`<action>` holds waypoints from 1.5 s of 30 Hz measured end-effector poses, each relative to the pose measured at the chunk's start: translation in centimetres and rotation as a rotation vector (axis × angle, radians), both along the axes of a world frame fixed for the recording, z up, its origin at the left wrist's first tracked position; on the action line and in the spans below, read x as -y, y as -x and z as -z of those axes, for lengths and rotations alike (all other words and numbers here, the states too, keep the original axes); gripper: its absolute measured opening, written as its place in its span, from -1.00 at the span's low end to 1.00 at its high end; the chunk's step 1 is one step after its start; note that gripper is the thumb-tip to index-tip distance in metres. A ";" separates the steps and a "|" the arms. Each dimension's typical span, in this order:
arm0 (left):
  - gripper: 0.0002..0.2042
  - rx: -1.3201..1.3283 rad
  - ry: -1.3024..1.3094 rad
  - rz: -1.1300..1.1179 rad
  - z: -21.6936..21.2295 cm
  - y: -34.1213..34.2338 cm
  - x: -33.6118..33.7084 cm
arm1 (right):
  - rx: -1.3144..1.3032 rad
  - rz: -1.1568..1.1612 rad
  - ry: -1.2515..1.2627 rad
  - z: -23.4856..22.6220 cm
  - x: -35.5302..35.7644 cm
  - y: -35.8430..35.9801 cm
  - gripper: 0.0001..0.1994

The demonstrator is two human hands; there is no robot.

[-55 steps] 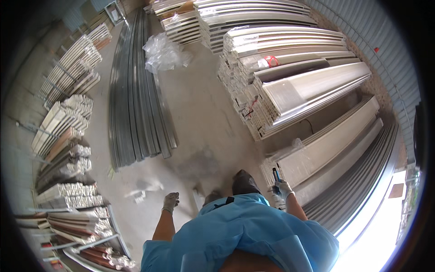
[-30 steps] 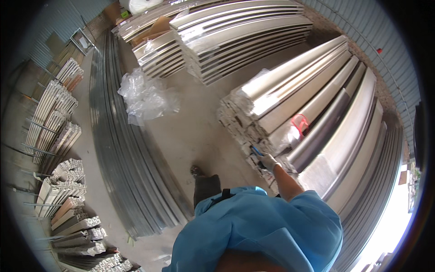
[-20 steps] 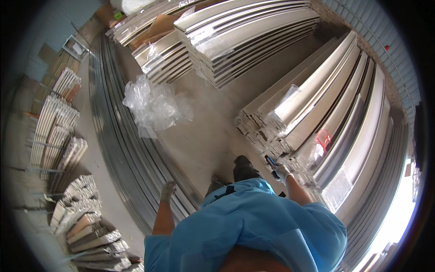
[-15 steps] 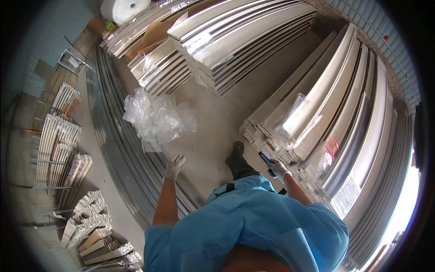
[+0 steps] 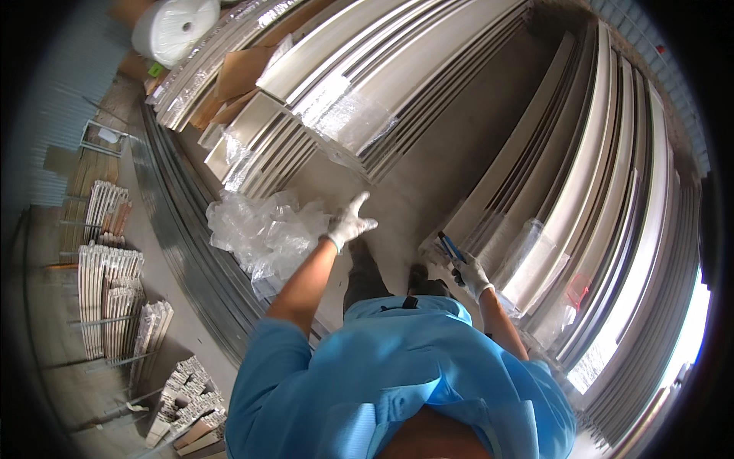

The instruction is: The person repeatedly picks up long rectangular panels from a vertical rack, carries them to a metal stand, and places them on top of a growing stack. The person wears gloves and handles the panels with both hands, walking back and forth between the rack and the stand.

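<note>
My left hand (image 5: 350,225), in a white glove, reaches forward over the floor with its fingers apart and nothing in it. Just left of it lies a crumpled heap of clear plastic film (image 5: 264,233); whether the glove touches it I cannot tell. At the right, my gloved right hand (image 5: 472,277) is closed round a slim blue-and-black utility knife (image 5: 451,246), pointing forward and left. Beside that hand are the near ends of a stack of long pale panels (image 5: 527,256), partly wrapped in clear film.
Ahead stands another stack of long pale panels (image 5: 336,122) with film on its near end. Long dark grey profiles (image 5: 183,206) run along the floor at left. Racks hold bundled profiles (image 5: 111,298) farther left. A large white roll (image 5: 176,30) sits at the far left.
My left hand has moved forward and right, past the plastic heap's right side. My right hand still grips the utility knife. The view has shifted, and I stand closer to the far stack.
</note>
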State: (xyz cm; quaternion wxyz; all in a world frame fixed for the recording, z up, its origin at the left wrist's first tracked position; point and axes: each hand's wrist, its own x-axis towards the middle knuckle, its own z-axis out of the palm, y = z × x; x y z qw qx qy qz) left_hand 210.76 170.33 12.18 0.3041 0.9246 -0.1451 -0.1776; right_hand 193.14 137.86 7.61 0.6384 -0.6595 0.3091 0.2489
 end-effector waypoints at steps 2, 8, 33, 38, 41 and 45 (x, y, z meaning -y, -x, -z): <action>-0.09 -0.052 -0.124 0.096 0.0 -6.6 0.8 | -0.011 0.066 -0.002 0.7 -0.7 -0.4 -0.76; 0.07 0.093 -0.641 0.394 2.0 -26.1 4.8 | -0.087 0.309 0.075 2.5 -4.5 -1.0 -0.78; -0.57 -0.502 0.034 0.650 17.0 -25.0 5.1 | -0.239 0.609 0.068 -3.7 -11.9 -21.6 -0.64; -0.49 -0.470 -0.039 0.809 15.4 -28.6 3.8 | -0.129 0.737 0.156 -4.9 -10.8 -23.1 -0.62; -0.53 -0.344 0.218 0.610 15.8 -31.5 1.7 | 0.013 0.742 0.567 -5.5 -9.7 -21.9 -0.58; -0.59 -0.198 0.033 0.606 15.4 -35.0 -3.0 | 0.075 0.753 1.202 -7.5 -5.4 -17.9 -0.55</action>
